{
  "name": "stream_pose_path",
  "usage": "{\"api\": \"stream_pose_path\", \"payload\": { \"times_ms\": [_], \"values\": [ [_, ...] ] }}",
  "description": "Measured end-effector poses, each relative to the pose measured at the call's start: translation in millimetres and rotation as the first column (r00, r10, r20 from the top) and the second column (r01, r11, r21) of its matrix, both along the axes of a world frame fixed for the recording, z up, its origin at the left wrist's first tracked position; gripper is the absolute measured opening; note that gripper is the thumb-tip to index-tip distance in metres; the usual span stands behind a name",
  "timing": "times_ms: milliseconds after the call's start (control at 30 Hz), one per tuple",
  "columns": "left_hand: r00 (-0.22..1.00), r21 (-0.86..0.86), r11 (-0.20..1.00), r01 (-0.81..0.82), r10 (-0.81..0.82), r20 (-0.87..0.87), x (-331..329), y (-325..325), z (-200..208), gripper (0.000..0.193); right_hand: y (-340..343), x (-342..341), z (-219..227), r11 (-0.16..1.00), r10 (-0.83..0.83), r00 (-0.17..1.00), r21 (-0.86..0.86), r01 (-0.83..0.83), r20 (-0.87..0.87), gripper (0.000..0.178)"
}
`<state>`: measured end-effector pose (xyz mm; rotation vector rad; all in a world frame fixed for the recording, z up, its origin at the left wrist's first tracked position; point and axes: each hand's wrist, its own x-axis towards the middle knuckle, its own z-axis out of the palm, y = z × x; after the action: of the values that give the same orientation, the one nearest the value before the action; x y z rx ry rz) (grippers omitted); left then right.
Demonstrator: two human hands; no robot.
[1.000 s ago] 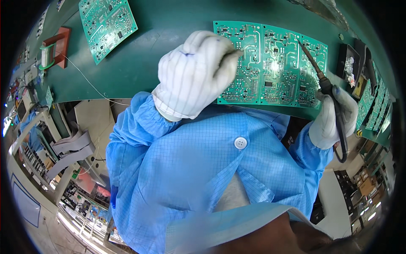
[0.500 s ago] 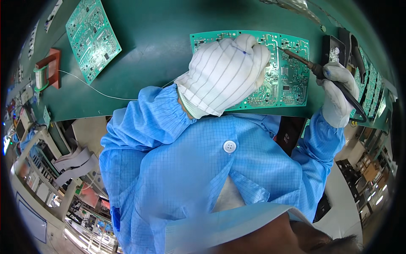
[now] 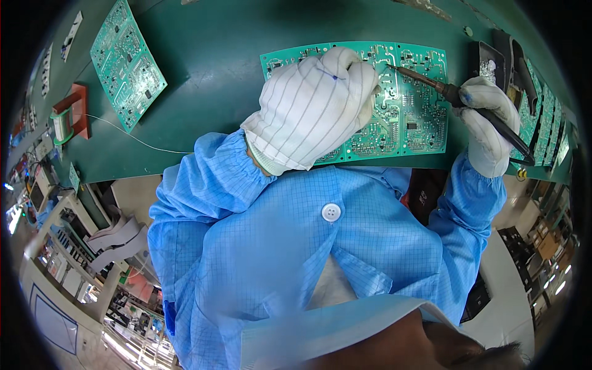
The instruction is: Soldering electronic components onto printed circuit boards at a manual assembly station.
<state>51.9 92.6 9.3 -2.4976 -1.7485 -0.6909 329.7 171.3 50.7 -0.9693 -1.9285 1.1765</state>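
Note:
My left hand (image 3: 313, 111), in a white striped glove, is closed over the left and middle part of a green circuit board (image 3: 425, 117). Solder wire (image 3: 132, 139) runs from a spool (image 3: 62, 126) behind my left sleeve toward that hand; the fingers curl inward and hide the wire's end. In my gloved right hand (image 3: 490, 120) is a soldering iron (image 3: 449, 92), gripped like a pen. Its tip points left and meets the board's upper middle, just right of my left fingers. Whether the tip touches a joint is too small to tell.
Another green circuit board (image 3: 128, 68) lies at the far left, beyond the spool's red-brown holder (image 3: 80, 111). At the right stands a dark iron stand (image 3: 507, 58), with several more boards (image 3: 544, 132) beside it. The green bench's front edge passes just before my body.
The soldering iron's tip has shifted left along the board, with my right hand following slightly. My left hand stays closed over the board. The whole view has also shifted a little.

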Motion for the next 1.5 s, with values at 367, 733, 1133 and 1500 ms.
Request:
{"api": "stream_pose_path", "payload": {
  "times_ms": [367, 733, 1133, 1500],
  "values": [
    [0.997, 0.263, 0.962, 0.072, -0.060, -0.055, -1, 10, -11, 0.010, 3, 1, 0, 0.997, 0.053, 0.998, 0.054, -0.054, 0.027, 0.023],
    [0.995, 0.099, 0.995, -0.015, 0.025, -0.093, 3, 4, 0, 0.020, 6, 2, 5, 0.994, 0.074, 0.996, 0.080, -0.078, 0.044, 0.022],
    [1.000, 0.093, 0.996, -0.004, 0.002, 0.019, 4, 2, 5, 0.019, 6, -3, 20, 0.988, 0.133, 0.988, 0.069, -0.139, 0.084, 0.022],
    [0.969, -0.086, 0.995, -0.042, 0.061, 0.239, -28, -25, 31, 0.018, -49, 28, -16, 0.632, -0.578, 0.816, 0.632, 0.448, 0.000, 0.021]
  ]
}}
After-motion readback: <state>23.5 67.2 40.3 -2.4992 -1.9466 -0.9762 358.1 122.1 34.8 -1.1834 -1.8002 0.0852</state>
